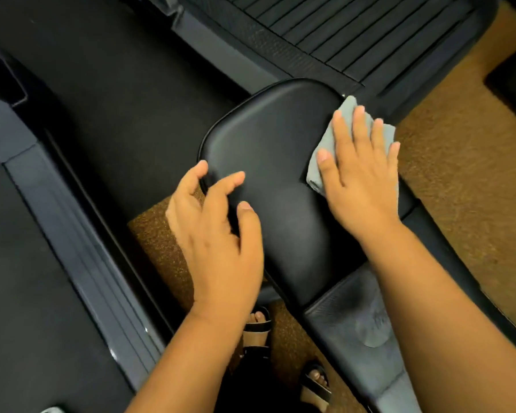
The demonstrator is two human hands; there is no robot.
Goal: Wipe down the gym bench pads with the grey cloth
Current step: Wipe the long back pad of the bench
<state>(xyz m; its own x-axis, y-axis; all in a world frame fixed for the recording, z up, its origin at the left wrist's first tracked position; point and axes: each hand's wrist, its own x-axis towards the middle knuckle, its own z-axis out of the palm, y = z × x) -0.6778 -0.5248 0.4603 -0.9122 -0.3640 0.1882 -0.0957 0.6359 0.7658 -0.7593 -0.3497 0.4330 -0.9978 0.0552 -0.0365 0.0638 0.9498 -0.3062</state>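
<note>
A black padded bench seat (276,162) lies in the middle of the head view, wider at its far end. My right hand (361,174) lies flat on the folded grey cloth (347,113), pressing it on the pad's right edge near the far corner. My left hand (218,231) rests at the pad's left edge, fingers spread and curled over the rim, holding nothing. A second, duller black pad (349,317) adjoins the seat at the lower right, partly hidden by my right forearm.
A treadmill deck with a grey side rail (81,234) runs along the left. Another machine with a ribbed black surface (355,28) stands behind the bench. Brown carpet (465,180) lies to the right. My sandalled feet (258,326) stand below the bench.
</note>
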